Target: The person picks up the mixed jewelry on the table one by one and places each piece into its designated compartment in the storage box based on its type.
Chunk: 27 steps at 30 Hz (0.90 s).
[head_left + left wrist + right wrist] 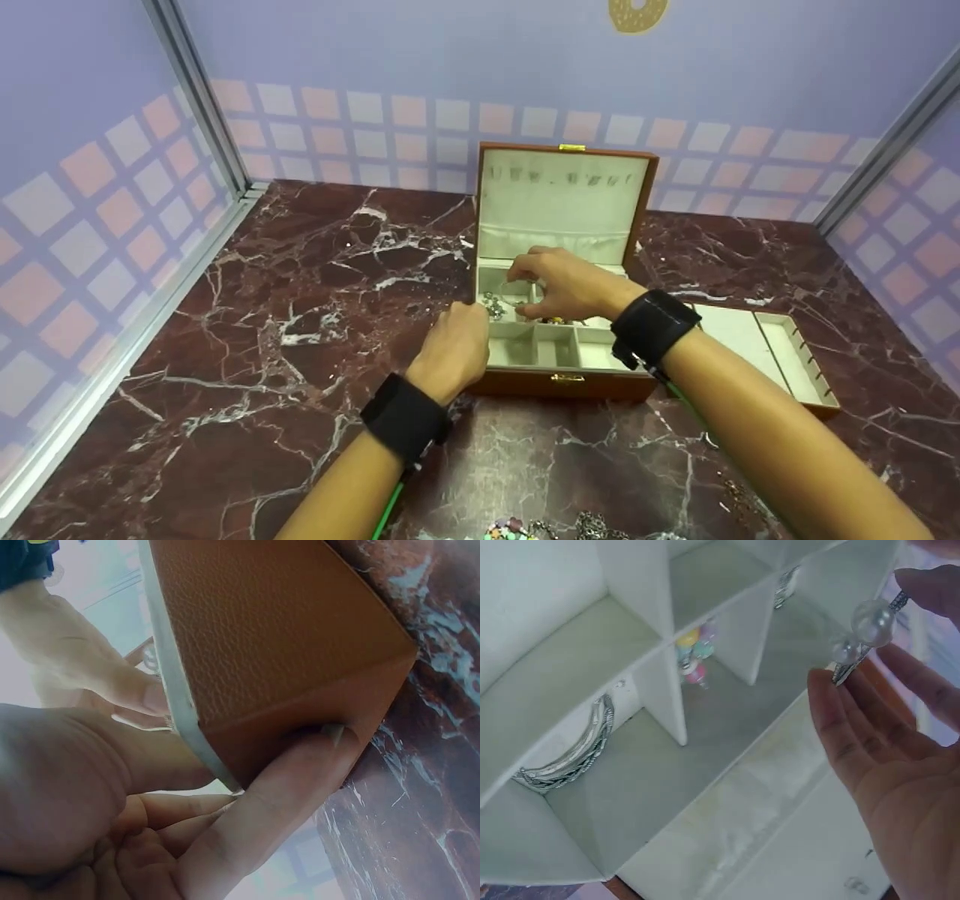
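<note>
- Bracelet [862,652]: silvery, narrow, carrying a large pearl [873,622] and a small pearl [845,649]; located over the left part of the jewelry box [517,385].
- Grip, right hand [568,281]: digits pinch the bracelet near both visible ends, pearls left uncovered between them.
- Grip, left hand [455,349]: clasps the box's near-left corner, one finger along the brown outer wall, other digits at the pale rim.
- Handling, bracelet (estimate): light; band probably stiff metal, pearls smooth, slippery and easily scuffed. Best hold: textured band, clear of the pearls.
- Handling, box (estimate): rigid, much heavier than the bracelet; grained covering should give decent friction. Best hold: lower walls or corner, rather than the raised lid [559,199].
- Orientation, bracelet: long axis slants from upper right to lower left in the right wrist view, large pearl toward the upper end. Full loop not made out; cannot tell whether it closes.
- Orientation, box: long axis runs left to right; front latch [568,379] faces the person, lid upright at the back.
</note>
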Tool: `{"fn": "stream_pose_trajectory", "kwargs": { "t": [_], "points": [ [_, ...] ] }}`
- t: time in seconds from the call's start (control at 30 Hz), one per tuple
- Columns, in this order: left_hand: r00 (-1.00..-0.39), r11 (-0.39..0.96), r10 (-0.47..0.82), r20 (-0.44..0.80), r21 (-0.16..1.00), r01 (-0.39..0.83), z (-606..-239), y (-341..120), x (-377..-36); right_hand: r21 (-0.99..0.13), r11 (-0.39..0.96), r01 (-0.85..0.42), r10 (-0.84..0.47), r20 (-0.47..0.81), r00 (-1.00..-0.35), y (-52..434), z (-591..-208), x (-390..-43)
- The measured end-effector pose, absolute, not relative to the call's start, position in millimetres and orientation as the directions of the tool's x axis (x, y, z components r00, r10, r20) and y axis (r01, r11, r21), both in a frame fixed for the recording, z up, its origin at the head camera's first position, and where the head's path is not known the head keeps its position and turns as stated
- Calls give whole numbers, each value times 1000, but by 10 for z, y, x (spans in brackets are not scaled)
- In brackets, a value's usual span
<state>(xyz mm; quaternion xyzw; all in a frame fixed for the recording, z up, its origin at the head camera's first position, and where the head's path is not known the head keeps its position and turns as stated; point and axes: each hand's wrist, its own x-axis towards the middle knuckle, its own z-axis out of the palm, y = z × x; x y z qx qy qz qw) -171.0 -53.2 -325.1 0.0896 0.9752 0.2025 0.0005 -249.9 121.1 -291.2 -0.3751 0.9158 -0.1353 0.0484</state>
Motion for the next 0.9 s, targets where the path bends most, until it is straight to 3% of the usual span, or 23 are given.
{"fn": "stream_pose_trajectory", "kwargs": {
  "t": [0.13,0.9],
  "points": [
    [-982,900,184,41,395,185,-3258,-561,-1699,-296,697,-653,-683,3,-730,1155,-2974,-2567],
    [-979,912,188,73,357,202,-3271,-522,-1691,-157,689,-707,-724,-105,-682,871,-3224,-2739]
  ]
}}
